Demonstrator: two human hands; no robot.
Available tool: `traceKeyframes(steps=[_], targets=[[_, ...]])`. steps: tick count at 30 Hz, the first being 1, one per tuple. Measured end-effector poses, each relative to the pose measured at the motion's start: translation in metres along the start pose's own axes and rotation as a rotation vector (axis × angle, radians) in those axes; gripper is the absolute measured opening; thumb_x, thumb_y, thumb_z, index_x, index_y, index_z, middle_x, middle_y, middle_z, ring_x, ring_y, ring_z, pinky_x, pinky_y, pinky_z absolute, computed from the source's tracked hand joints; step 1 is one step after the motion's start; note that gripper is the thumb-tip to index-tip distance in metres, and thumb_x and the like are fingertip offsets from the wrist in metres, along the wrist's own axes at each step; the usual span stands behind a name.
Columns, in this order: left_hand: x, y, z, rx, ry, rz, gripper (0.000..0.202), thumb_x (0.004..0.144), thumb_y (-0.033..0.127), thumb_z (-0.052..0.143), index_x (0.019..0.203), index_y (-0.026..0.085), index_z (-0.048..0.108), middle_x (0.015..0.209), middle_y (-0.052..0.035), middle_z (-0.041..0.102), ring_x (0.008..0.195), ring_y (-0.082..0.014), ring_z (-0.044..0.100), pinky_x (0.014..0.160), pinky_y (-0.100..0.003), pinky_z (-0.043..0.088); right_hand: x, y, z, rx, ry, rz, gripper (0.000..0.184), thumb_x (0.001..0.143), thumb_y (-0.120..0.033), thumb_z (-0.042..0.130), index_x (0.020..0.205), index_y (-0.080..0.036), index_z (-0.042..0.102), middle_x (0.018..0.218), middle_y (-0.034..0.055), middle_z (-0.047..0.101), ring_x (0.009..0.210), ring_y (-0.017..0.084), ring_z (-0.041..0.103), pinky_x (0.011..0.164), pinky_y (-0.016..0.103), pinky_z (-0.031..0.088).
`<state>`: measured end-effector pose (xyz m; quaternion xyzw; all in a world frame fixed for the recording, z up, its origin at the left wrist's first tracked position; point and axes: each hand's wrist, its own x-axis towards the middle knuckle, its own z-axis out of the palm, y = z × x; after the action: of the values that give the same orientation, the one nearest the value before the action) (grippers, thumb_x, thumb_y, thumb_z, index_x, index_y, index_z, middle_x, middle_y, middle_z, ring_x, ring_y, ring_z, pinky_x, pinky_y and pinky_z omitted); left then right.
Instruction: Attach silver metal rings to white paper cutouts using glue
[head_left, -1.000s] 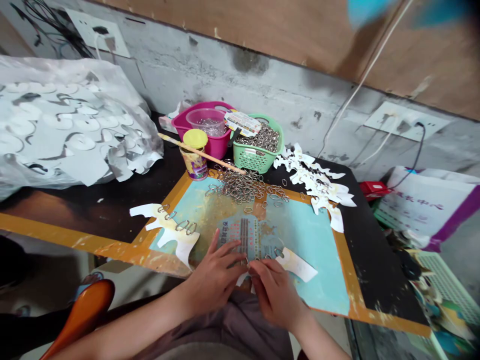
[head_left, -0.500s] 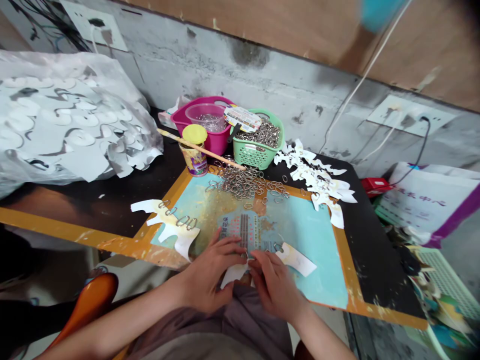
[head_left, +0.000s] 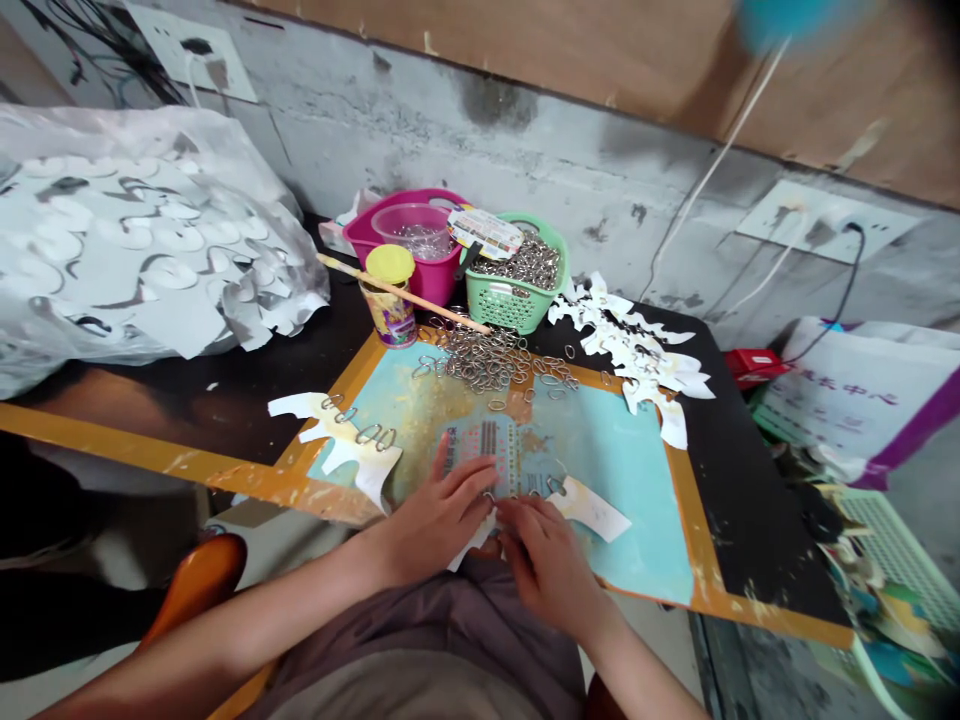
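Note:
At the front edge of the table, my left hand (head_left: 442, 525) and my right hand (head_left: 551, 560) meet over a white cut-out strip (head_left: 472, 542). The fingers of both hands are pressed together on it, around a small metal ring (head_left: 489, 497). My hands hide much of the strip. Its other end (head_left: 592, 508) seems to come out past my right hand, with a metal ring in its edge. To the left lies another white strip (head_left: 352, 455), notched and carrying several oval rings. Beyond my fingers a heap of oval metal rings (head_left: 487, 362) is spread on the blue mat (head_left: 637, 480).
A green basket (head_left: 514, 305) of rings and a pink basket (head_left: 439, 285) stand at the back. Before them are a yellow-lidded cup (head_left: 394, 312) and a wooden stick (head_left: 420, 300). White pieces (head_left: 637, 350) lie back right; a bulging plastic bag (head_left: 150, 240) is on the left.
My left hand has shifted slightly up and right, its fingers drawn closer to my right hand and its thumb now tucked out of sight. The right hand stays nearly in place.

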<state>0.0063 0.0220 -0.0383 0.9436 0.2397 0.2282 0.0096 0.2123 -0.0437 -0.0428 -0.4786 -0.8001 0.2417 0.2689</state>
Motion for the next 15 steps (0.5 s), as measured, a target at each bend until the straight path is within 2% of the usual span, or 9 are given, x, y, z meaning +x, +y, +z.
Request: traceKeyframes(steps=[1, 3, 5, 7, 9, 11, 15], targets=[[-0.005, 0.001, 0.002, 0.026, 0.042, 0.019, 0.018, 0.094, 0.006, 0.052, 0.100, 0.014, 0.066, 0.122, -0.0131, 0.063, 0.130, -0.0283, 0.050, 0.124, -0.066, 0.009, 0.001, 0.000, -0.001, -0.004, -0.019, -0.019, 0.036, 0.095, -0.008, 0.048, 0.128, -0.020, 0.055, 0.108, 0.0105, 0.067, 0.106, 0.028, 0.055, 0.091, 0.045, 0.050], [-0.013, 0.004, 0.002, 0.011, 0.055, 0.008, 0.018, 0.091, 0.005, 0.052, 0.100, 0.015, 0.065, 0.120, -0.0125, 0.064, 0.129, -0.0287, 0.052, 0.124, -0.065, 0.011, 0.002, -0.002, -0.002, -0.023, -0.055, -0.056, 0.032, 0.095, -0.009, 0.049, 0.123, -0.020, 0.060, 0.106, 0.0097, 0.067, 0.105, 0.028, 0.054, 0.091, 0.044, 0.049], [-0.015, 0.005, -0.005, -0.083, -0.007, -0.063, 0.024, 0.087, 0.008, 0.055, 0.109, 0.015, 0.063, 0.129, -0.0149, 0.061, 0.135, -0.0321, 0.047, 0.124, -0.065, 0.016, 0.002, -0.003, -0.004, -0.038, -0.071, -0.077, 0.030, 0.095, -0.010, 0.049, 0.120, -0.019, 0.062, 0.108, 0.0097, 0.067, 0.104, 0.027, 0.053, 0.091, 0.044, 0.048], [-0.012, 0.005, -0.013, -0.181, -0.062, -0.124, 0.040, 0.084, 0.009, 0.055, 0.123, 0.014, 0.057, 0.140, -0.0176, 0.055, 0.142, -0.0341, 0.040, 0.123, -0.065, 0.017, 0.002, -0.004, -0.004, -0.050, -0.078, -0.084, 0.029, 0.096, -0.011, 0.050, 0.121, -0.018, 0.062, 0.110, 0.0098, 0.067, 0.104, 0.027, 0.052, 0.092, 0.044, 0.048], [-0.007, 0.003, -0.017, -0.226, -0.090, -0.123, 0.047, 0.084, 0.006, 0.051, 0.130, 0.013, 0.052, 0.140, -0.0169, 0.057, 0.143, -0.0317, 0.040, 0.124, -0.064, 0.014, 0.001, -0.004, -0.004, -0.061, -0.079, -0.082, 0.028, 0.096, -0.012, 0.051, 0.122, -0.018, 0.062, 0.112, 0.0097, 0.067, 0.105, 0.027, 0.051, 0.093, 0.044, 0.047], [-0.001, 0.000, -0.017, -0.234, -0.106, -0.074, 0.040, 0.088, 0.002, 0.046, 0.125, 0.015, 0.054, 0.128, -0.0131, 0.068, 0.141, -0.0274, 0.046, 0.125, -0.062, 0.013, 0.000, -0.004, -0.003, -0.070, -0.074, -0.086, 0.029, 0.096, -0.012, 0.052, 0.123, -0.018, 0.062, 0.114, 0.0096, 0.067, 0.107, 0.028, 0.051, 0.095, 0.045, 0.046], [0.004, -0.006, -0.007, -0.248, -0.084, -0.027, 0.021, 0.097, 0.007, 0.046, 0.112, 0.017, 0.057, 0.110, -0.0100, 0.074, 0.124, -0.0213, 0.062, 0.123, -0.052, 0.028, 0.000, -0.005, -0.002, -0.064, -0.064, -0.070, 0.033, 0.097, -0.011, 0.050, 0.129, -0.018, 0.058, 0.111, 0.0095, 0.066, 0.108, 0.028, 0.051, 0.096, 0.044, 0.045]])
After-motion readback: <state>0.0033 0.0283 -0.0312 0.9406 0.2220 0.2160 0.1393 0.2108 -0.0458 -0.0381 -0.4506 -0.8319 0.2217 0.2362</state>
